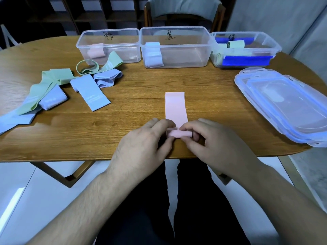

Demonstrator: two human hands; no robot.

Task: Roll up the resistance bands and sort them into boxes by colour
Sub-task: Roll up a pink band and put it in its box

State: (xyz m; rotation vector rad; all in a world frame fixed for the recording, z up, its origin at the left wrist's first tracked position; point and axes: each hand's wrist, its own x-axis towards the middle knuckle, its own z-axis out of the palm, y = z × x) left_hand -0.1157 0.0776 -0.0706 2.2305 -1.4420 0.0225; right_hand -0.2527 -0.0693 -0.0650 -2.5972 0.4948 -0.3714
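Both forearms reached up from the bottom of the view to the near table (123, 124) edge, where the left hand (141, 145) and right hand (212, 144) met over a pink band (176, 106). Each hand pinched one end of the small roll formed at the band's near end, fingers curled closely round it; the rest of the band lay flat on the wood, stretching away toward the boxes.

Judging by that, the rolling step was in hand and only just started: most of the band was yet unrolled. The next move would call for turning the roll away along the strip with even pressure from both sides so it stays tight and square, then carrying it to the pink box (108, 46) at far left of the row, which already held one pink roll. The middle box (174, 46) held pale blue rolls, the right box (245, 48) green rolls and something dark blue. Loose green and blue bands (58, 89) waited at the left, stacked lids (283, 103) at the right.

Fingertips under the roll were hidden, the handwritten marks on the boxes were too small to read, and the leftmost bands ran out of view
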